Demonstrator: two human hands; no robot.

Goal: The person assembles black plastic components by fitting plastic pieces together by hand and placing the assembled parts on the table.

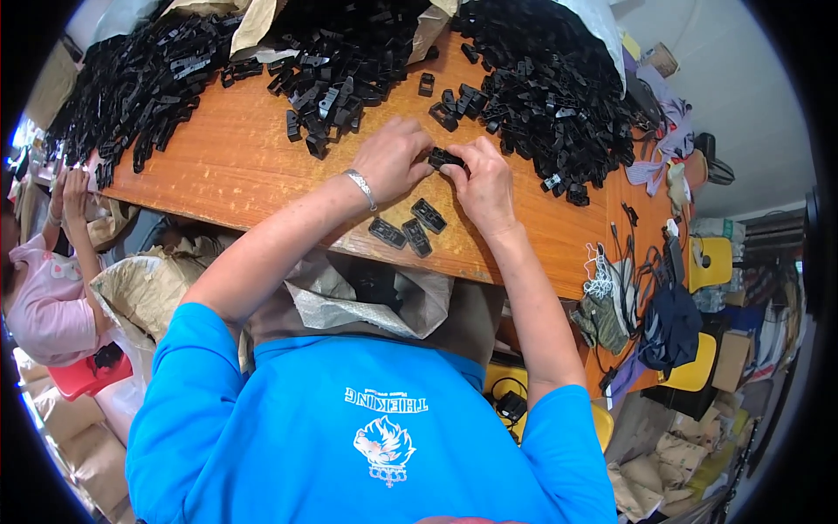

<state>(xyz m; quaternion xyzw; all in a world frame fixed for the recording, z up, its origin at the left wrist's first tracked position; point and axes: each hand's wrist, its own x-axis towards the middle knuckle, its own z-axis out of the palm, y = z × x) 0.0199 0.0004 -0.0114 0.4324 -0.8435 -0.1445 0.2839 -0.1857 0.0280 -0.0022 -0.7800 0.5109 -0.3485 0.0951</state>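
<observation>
Table (253, 131) of worn orange-brown wood spans ten to three o'clock. Three heaps of black plastic parts (559, 113) crowd its far side at ten, eleven and one; a white cord tangle (598, 281) clutters three; a co-worker (57, 301) sits at nine. Below the near edge gapes a sack (327, 301). Bare wood stretches toward nine from the left hand (393, 157), which curls against a small black part (443, 159) at twelve, grip hidden; the right hand (480, 179) pinches it. Three loose parts (417, 237) lie at its seven.

Just one head-worn fisheye, tipped down past the blue shirt (305, 419) at hands (393, 157) and tabletop (244, 140), pretty close up.
</observation>
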